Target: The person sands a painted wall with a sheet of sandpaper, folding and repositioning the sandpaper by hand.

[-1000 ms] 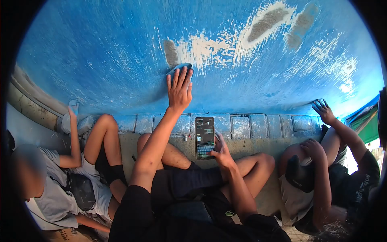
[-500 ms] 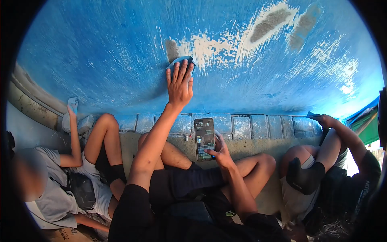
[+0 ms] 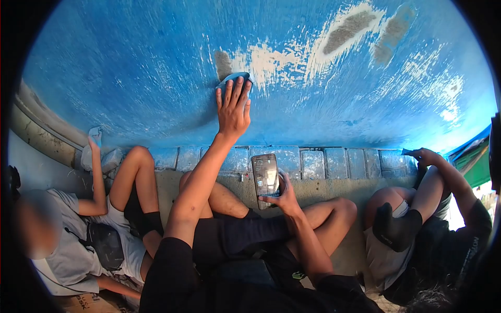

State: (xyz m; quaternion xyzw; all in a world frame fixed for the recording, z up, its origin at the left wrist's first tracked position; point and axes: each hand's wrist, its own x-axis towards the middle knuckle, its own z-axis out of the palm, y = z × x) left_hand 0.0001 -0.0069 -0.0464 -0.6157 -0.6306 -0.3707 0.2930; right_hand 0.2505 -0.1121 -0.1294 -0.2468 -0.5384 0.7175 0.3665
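Tan floor [image 3: 326,189]; blue-stained blocks [image 3: 312,164] along far edge, rough stones [image 3: 111,160] at left end.

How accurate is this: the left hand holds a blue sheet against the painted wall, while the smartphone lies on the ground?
The smartphone's place is wrong: the head view shows it held in the right hand. The left hand does hold the blue sheet against the painted wall.
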